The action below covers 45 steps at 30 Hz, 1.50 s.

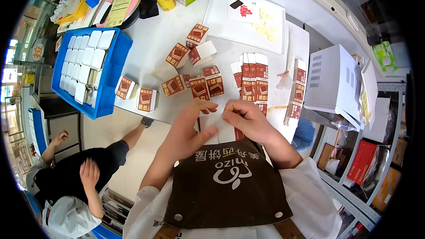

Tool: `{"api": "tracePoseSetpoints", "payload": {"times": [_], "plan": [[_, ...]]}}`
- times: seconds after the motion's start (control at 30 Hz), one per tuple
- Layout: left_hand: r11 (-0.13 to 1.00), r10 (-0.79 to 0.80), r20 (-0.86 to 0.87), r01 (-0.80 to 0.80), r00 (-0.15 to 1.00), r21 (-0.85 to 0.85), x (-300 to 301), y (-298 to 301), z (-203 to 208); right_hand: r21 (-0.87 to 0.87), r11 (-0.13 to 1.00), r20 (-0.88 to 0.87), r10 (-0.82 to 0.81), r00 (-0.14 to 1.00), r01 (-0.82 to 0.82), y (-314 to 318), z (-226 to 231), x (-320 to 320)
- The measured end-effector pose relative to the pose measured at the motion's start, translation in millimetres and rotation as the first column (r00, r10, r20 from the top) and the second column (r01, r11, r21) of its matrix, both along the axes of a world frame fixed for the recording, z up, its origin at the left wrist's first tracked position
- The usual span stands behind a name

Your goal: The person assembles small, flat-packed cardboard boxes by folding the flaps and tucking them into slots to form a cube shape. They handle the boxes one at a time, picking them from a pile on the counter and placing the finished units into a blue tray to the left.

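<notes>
Between the two hands, by the near edge of the worktop (155,31), is a carton (215,125) with its white side showing. The left hand (191,121) curves loosely, thumb and fingers apart; the right hand (247,118) has its fingertips drawn narrow. I cannot tell whether either grips the carton. Just beyond lie red-brown boxes (200,88), with flat blanks (250,77) to their right and a blue crate (117,59) farther left
</notes>
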<state>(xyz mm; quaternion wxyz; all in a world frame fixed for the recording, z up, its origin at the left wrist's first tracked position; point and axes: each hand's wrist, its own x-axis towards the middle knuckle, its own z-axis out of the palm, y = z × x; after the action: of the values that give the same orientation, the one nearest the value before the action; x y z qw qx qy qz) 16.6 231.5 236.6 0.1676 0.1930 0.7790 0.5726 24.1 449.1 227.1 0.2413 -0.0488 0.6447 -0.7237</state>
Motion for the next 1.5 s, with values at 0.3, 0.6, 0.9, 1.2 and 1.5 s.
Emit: {"api": "tracePoseSetpoints", "payload": {"times": [0.3, 0.6, 0.9, 1.2, 1.5], "plan": [[0.999, -0.043, -0.189, 0.039, 0.981, -0.024, 1.1, 7.4, 2.9, -0.120, 0.985, -0.035, -0.130, 0.991, 0.125, -7.3, -5.2, -6.2], [0.991, -0.110, -0.286, 0.084, 0.952, -0.101, -1.3, 6.2, -2.7, -0.226, 0.943, 0.120, -0.221, 0.968, 0.243, 0.4, -13.7, 0.2], [0.994, 0.047, -0.207, -0.024, 0.977, 0.111, -4.2, 12.8, -8.6, -0.533, 0.782, 0.342, -0.150, 0.928, 0.323, 2.5, -29.0, 17.8], [0.896, 0.050, 0.207, -0.135, 0.977, 0.423, 12.7, 30.2, -9.4, -0.321, 0.936, 0.126, -0.108, 0.986, 0.143, -15.2, -18.6, 7.5], [0.436, 0.267, 0.587, -0.639, 0.764, 0.633, -4.6, 20.5, -15.9, -0.022, 0.987, -0.121, 0.157, 0.980, -0.161, 4.2, -29.4, 8.0]]}}
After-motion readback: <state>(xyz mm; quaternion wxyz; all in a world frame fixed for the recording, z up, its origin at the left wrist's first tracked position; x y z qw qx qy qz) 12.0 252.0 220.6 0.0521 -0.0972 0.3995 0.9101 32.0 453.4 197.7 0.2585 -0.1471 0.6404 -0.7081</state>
